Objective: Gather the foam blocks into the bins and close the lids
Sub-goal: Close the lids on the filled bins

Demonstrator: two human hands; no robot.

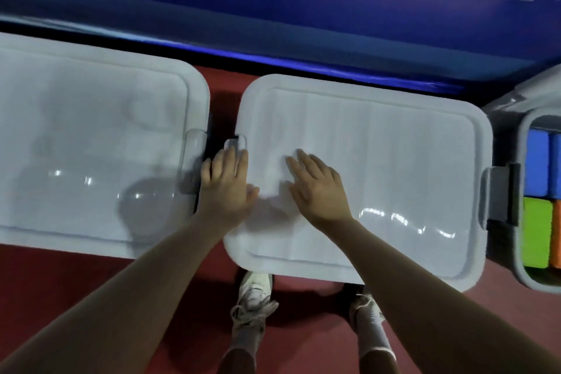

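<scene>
Both hands lie flat, fingers straight, on the middle bin's lid (pixel 379 167). The left hand (pixel 226 182) is at its left edge, the clear latch (pixel 238 143) under its fingertips; the right hand (pixel 315 182) presses just beside it. The open bin (pixel 520 222) with foam blocks (pixel 537 161) stands far to the right.

Three bins (pixel 361 179), two lids (pixel 91 136), four foam blocks (pixel 538 167), two hands (pixel 226 182).

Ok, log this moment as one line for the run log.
left hand: open, at middle lid left edge | right hand: open, flat on lid | right bin: uncovered, foam blocks inside
</scene>
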